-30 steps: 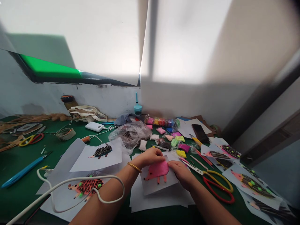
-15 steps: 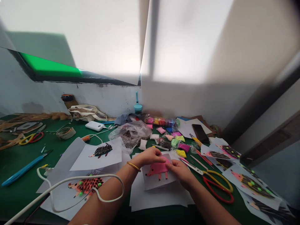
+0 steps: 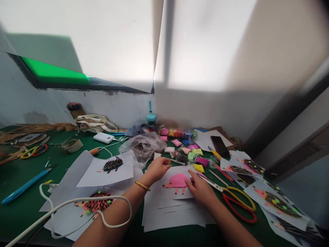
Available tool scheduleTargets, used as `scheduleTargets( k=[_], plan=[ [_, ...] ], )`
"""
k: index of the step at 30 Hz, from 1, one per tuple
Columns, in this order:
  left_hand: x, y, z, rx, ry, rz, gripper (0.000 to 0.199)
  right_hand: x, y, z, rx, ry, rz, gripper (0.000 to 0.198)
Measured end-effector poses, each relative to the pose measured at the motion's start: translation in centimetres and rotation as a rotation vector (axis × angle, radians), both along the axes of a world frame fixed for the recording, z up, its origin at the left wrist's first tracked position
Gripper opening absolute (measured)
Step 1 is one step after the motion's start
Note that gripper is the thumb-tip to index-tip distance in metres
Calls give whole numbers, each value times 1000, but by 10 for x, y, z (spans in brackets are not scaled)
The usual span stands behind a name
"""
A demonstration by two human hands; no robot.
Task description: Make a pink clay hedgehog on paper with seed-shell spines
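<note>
A pink clay hedgehog (image 3: 178, 181) with a pointed snout, dark eye and orange-pink legs lies on a white sheet (image 3: 167, 193). That sheet rests on a stack of white paper (image 3: 177, 216) in front of me. My left hand (image 3: 158, 168), with a gold bangle on the wrist, hovers by the sheet's upper left corner. Its fingers are bent, thumb and fingertips apart, with nothing visible between them. My right hand (image 3: 199, 188) is at the sheet's right edge beside the hedgehog, thumb and index finger spread. Scissors (image 3: 238, 202) with red and yellow handles lie right of it.
Finished hedgehog pictures lie left (image 3: 113, 164) and right (image 3: 277, 204). Clay packets (image 3: 202, 161) and a plastic bag of dark seeds (image 3: 144, 147) are beyond my hands. A white cable (image 3: 77, 199) loops over my left forearm. A phone (image 3: 219, 145) lies back right.
Both hands have let go of the sheet, which now lies flat on the stack. My left hand moved up and left; my right fingers spread apart.
</note>
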State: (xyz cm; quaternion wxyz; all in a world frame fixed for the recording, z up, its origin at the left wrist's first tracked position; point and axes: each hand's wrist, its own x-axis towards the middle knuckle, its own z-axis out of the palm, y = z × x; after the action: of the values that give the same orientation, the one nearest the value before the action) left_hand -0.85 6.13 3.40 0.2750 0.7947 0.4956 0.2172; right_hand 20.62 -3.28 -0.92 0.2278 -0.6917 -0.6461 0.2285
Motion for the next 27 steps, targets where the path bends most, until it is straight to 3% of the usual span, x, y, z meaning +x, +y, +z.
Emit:
scheduleTargets(
  k=[3,6,9,12,17,27],
  plan=[
    [-11,-11,-7,77,39,8,27,6,-5,5,134,-261,28,53],
    [-17,-29,-18,133,74,-51,27,4,-10,6,241,-346,185,46],
    [-20,-45,-29,196,95,-158,59,-4,-13,-2,203,-378,393,54],
    [-21,-53,-38,169,160,-190,83,-11,-14,-11,116,-412,502,71],
    [-24,-54,-44,122,198,-202,89,-15,-13,-9,62,-449,521,74],
    [-26,-56,-49,144,148,-192,89,-32,-5,-1,100,-441,549,71]
  ],
)
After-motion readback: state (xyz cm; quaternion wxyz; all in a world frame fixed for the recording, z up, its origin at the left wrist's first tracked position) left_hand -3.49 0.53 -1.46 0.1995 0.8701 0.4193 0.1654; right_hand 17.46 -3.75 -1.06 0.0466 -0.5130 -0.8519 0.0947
